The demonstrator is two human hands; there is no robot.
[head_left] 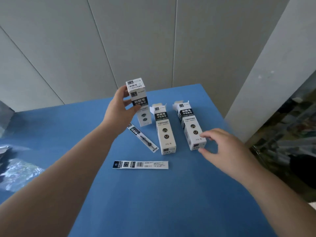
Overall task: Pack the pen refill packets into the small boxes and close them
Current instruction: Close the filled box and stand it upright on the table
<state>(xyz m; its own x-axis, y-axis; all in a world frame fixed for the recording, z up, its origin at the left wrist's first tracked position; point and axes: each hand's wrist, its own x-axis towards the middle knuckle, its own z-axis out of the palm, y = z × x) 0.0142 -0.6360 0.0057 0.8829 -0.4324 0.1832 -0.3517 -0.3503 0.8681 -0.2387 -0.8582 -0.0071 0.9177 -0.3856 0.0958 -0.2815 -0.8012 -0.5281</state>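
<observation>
Three white-and-black small boxes are on the blue table. My left hand grips the closed box, which stands upright at the far middle. A second box lies flat with its far flaps open. The third box also lies flat with open flaps; my right hand hovers at its near end, fingers spread, thumb and fingertips close to or touching it. One refill packet lies diagonally beside the left hand. Another refill packet lies crosswise, nearer to me.
Grey wall panels rise just behind the table's far edge. The table's right edge runs close past the third box, with a pale pillar and dark clutter beyond it. Blurred objects sit off the left side.
</observation>
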